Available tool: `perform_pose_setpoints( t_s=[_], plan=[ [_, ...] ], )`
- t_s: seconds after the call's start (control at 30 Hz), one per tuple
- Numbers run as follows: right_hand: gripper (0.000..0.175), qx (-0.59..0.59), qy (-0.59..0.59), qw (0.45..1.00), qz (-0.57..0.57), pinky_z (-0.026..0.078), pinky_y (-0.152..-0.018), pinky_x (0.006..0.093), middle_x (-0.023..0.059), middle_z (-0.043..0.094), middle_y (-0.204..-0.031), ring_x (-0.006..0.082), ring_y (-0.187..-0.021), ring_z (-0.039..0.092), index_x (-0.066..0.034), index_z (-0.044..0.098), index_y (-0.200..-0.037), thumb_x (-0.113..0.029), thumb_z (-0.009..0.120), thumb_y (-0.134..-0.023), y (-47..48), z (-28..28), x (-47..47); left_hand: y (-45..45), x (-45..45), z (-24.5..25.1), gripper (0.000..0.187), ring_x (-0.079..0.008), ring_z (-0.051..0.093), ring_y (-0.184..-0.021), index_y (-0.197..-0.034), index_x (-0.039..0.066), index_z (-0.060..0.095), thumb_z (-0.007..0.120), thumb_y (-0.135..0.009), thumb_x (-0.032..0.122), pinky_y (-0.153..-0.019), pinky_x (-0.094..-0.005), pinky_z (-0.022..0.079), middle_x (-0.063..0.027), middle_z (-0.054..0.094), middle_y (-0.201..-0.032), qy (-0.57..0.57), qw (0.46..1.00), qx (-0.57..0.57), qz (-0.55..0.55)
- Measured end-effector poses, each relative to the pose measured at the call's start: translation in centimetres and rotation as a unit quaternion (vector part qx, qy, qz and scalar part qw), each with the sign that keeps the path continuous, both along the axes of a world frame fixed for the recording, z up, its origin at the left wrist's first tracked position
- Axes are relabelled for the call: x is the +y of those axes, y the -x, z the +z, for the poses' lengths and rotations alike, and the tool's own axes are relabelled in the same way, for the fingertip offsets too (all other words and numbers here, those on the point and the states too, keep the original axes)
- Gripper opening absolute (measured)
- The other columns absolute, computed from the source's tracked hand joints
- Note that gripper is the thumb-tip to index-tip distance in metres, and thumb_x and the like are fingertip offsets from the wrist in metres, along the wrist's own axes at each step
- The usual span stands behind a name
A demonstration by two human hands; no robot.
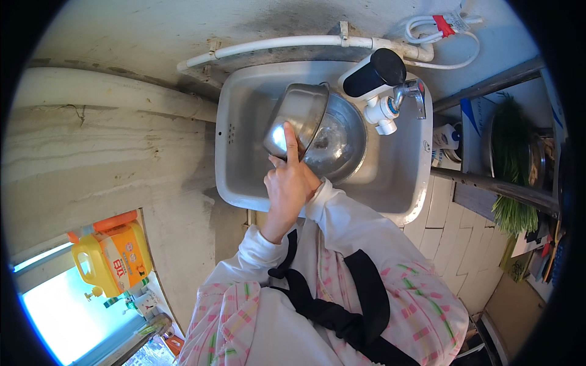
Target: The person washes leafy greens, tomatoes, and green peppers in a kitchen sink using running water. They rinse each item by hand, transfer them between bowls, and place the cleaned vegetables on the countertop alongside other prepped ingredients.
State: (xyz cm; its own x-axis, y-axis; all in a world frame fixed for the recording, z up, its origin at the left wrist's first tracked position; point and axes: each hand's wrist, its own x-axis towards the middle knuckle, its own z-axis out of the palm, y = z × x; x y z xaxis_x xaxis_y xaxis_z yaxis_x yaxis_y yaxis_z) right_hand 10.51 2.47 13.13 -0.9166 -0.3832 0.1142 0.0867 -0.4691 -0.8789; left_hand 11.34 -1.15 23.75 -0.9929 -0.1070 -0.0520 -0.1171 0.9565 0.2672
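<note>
In the sink, a stainless steel basin (300, 107) is tilted on its side, its rounded outside facing left and its rim slanting to the right. My left hand (287, 180) is at its near end, index finger stretched along the metal and the other fingers curled. Under it crosses my right hand (312, 182), mostly hidden, so its grip does not show. A second, wider metal basin (343, 142) lies in the sink, partly behind the tilted one. Its inside looks wet and shiny.
The grey sink (403, 183) has a water-heater tap (380, 75) at its back right. A white pipe (284, 42) runs along the wall. Rack shelves on the right hold long green leafy vegetables (510, 146). A yellow detergent jug (114, 261) stands by the window at left.
</note>
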Motion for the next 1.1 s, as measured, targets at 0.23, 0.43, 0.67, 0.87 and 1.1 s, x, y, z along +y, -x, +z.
perform_pose_setpoints(
  t_s=[0.23, 0.43, 0.67, 0.87, 1.1],
  plan=[
    [0.067, -0.013, -0.075, 0.997, -0.005, 0.014, -0.101, 0.0296, 0.0100, 0.012, -0.137, 0.0234, -0.126, 0.013, -0.0066, 0.004, -0.134, -0.009, 0.045, -0.082, 1.2, -1.2, -0.7, 0.4, -1.1, -1.5, 0.075, -0.0374, 0.052, -0.051, -0.133, 0.008, 0.015, 0.053, -0.068, 0.002, -0.050, -0.0436, 0.041, -0.0207, 0.054, -0.059, -0.030, 0.995, -0.095, -0.008],
    [0.065, 0.039, -0.092, 0.995, -0.030, 0.013, -0.101, 0.0294, 0.0123, 0.013, -0.136, 0.0232, -0.127, 0.010, -0.0049, 0.008, -0.133, -0.014, 0.047, -0.082, 1.4, -1.7, -1.2, 0.3, -1.9, -1.6, 0.071, -0.0380, 0.052, -0.053, -0.132, 0.010, 0.018, 0.053, -0.070, 0.005, -0.051, -0.0439, 0.041, -0.0205, 0.054, -0.060, -0.067, 0.998, 0.014, 0.010],
    [0.068, -0.124, -0.416, 0.898, -0.070, 0.007, -0.091, 0.0630, 0.0221, 0.006, -0.136, 0.0424, -0.125, -0.001, -0.0335, 0.016, -0.130, -0.063, 0.039, -0.074, 7.4, -1.1, -4.9, 0.5, -7.4, -5.9, 0.058, -0.0201, 0.058, -0.044, -0.126, 0.001, 0.028, 0.048, -0.072, -0.003, -0.037, -0.0297, 0.046, -0.0150, 0.058, -0.063, -0.425, 0.889, -0.004, 0.173],
    [0.046, 0.122, -0.415, 0.900, -0.046, 0.034, -0.092, 0.0385, 0.0224, 0.034, -0.126, 0.0351, -0.111, 0.040, -0.0173, 0.046, -0.118, -0.037, 0.054, -0.078, 8.2, 4.2, 0.8, -1.3, -14.0, -8.1, 0.032, -0.0223, 0.061, -0.055, -0.106, -0.001, 0.041, 0.047, -0.074, 0.002, -0.034, -0.0209, 0.041, -0.0140, 0.058, -0.085, -0.678, 0.651, -0.059, 0.337],
    [0.018, 0.012, -0.452, 0.807, -0.379, 0.047, -0.068, 0.0277, 0.0130, 0.061, -0.080, 0.0222, -0.075, 0.059, 0.0014, 0.057, -0.087, -0.014, 0.055, -0.077, 6.6, -2.9, 9.9, -4.0, -17.7, -6.9, 0.020, -0.0214, 0.060, -0.053, -0.092, 0.001, 0.046, 0.053, -0.073, 0.003, -0.036, -0.0190, 0.038, -0.0087, 0.058, -0.076, -0.730, 0.582, -0.012, 0.357]
  ],
)
